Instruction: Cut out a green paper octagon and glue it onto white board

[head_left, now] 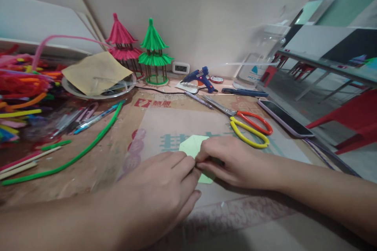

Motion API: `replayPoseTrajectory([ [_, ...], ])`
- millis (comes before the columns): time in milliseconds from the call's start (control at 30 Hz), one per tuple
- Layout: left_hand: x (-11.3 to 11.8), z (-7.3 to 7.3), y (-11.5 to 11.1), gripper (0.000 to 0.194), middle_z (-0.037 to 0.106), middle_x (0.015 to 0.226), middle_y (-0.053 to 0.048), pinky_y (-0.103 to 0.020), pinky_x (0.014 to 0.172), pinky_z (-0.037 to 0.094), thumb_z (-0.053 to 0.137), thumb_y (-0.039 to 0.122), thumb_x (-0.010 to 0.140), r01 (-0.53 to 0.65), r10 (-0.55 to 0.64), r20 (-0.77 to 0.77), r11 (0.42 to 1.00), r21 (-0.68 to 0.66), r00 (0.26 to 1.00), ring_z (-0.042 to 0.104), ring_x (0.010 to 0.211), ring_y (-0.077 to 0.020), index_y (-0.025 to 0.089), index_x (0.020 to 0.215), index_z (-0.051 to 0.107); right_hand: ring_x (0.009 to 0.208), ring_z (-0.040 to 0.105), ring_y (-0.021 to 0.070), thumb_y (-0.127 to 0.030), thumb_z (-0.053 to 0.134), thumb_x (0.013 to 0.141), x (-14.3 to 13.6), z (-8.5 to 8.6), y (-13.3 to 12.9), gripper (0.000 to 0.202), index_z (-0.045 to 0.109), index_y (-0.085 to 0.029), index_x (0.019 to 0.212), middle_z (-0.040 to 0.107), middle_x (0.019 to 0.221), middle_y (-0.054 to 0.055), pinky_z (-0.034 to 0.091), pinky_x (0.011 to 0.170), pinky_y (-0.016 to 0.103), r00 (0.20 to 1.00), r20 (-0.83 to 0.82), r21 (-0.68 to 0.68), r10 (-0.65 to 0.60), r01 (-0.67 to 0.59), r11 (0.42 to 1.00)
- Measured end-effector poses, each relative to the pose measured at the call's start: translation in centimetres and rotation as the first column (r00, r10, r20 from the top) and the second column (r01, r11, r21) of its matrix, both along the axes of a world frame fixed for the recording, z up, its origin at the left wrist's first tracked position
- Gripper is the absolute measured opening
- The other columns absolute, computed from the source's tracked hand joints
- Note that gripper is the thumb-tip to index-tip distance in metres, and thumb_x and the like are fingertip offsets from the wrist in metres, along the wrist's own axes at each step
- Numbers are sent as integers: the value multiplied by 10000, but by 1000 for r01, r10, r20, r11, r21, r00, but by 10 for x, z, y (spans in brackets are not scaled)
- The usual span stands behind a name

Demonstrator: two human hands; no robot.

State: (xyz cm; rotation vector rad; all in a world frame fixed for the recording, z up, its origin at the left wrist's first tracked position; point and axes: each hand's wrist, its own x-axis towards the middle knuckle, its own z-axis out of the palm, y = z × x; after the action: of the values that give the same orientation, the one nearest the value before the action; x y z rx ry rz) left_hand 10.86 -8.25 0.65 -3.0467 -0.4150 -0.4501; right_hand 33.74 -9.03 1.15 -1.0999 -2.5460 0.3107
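- Head view: pinching with the right hand [237, 161], thumb and forefinger closed together on pale-green, many-cornered paper [191, 146].
- Touching its near left edge with the left hand [166, 188], fingers bunched together; cannot tell whether clamped.
- Lying on a whitish printed sheet [161, 119], visible long axis running away from the body, far end leaning left; partly covered by both hands.
- Bordered beyond, rightward, by red-and-yellow-handled metal scissors [226, 110].
- Flanked, well left, by a curved green fuzzy stem [70, 162].
- Backed, near the wall, by a blue glue gun [202, 75].
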Motion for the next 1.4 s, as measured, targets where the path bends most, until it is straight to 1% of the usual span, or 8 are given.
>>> replayPoseTrajectory([
  [167, -1, 0, 0, 263, 664, 922, -55, -431, 800, 541, 442, 266, 1030, -6, 5, -37, 999, -42, 999, 627, 890, -261, 187, 985, 689, 725, 599, 180, -167, 489, 980, 5, -5, 5, 172, 622, -175, 873, 667, 790, 55, 423, 648, 290, 996, 30, 99, -89, 86, 991],
  [267, -2, -1, 0, 288, 682, 972, -61, -442, 815, 541, 418, 281, 1044, -15, 14, -25, 999, -47, 1000, 636, 911, -267, 188, 1021, 690, 873, 659, 187, -190, 508, 990, 9, -7, 10, 166, 644, -190, 1085, 717, 968, 74, 497, 759, 313, 957, -231, -24, -178, 177, 984],
  [400, -2, -1, 2, 366, 706, 1058, -95, -438, 904, 525, 346, 263, 1068, 1, -1, 9, 1000, -13, 1000, 641, 1012, -275, 148, 1084, 693, 748, 660, 145, -263, 577, 966, 13, -12, 18, 163, 599, -214, 1119, 684, 926, 30, 544, 676, 292, 701, -605, -364, -377, 177, 914],
  [500, -1, 1, 4, 410, 715, 1054, -95, -441, 901, 524, 309, 265, 1072, -29, 30, 15, 999, -23, 999, 647, 1012, -276, 158, 1072, 704, 576, 593, 106, -367, 644, 935, 14, -16, 23, 203, 531, -221, 1020, 623, 789, -25, 534, 553, 261, 520, -711, -556, -473, -6, 831],
  [567, -1, 2, 4, 414, 716, 1036, -85, -434, 888, 524, 308, 269, 1071, -40, 41, 20, 998, -42, 999, 648, 992, -267, 174, 1045, 711, 578, 589, 105, -421, 674, 919, 14, -17, 24, 271, 508, -225, 1006, 630, 779, -25, 533, 543, 253, 480, -718, -601, -504, -63, 797],
  [1033, 0, -1, 5, 293, 700, 1044, -46, -401, 864, 480, 423, 291, 1049, -48, 53, 62, 996, -76, 997, 612, 963, -239, 218, 1054, 706, 663, 665, 136, -485, 661, 925, 10, -15, 21, 323, 481, -226, 991, 720, 774, 4, 521, 621, 263, 536, -713, -587, -452, -106, 802],
  [1233, 0, -1, 7, 267, 697, 1047, -44, -392, 852, 490, 445, 306, 1037, -57, 62, 44, 991, -119, 997, 623, 958, -236, 228, 1039, 701, 630, 564, 107, -354, 696, 895, 10, -14, 22, 230, 527, -206, 944, 650, 757, -17, 462, 586, 240, 559, -703, -534, -440, -7, 845],
  [1400, 0, 0, 7, 272, 695, 1071, -45, -401, 850, 494, 433, 296, 1039, -47, 53, 34, 988, -144, 998, 630, 970, -241, 223, 1064, 694, 671, 594, 107, -287, 690, 889, 11, -12, 22, 254, 609, -212, 1117, 664, 841, -9, 512, 651, 266, 531, -728, -563, -433, -104, 820],
])
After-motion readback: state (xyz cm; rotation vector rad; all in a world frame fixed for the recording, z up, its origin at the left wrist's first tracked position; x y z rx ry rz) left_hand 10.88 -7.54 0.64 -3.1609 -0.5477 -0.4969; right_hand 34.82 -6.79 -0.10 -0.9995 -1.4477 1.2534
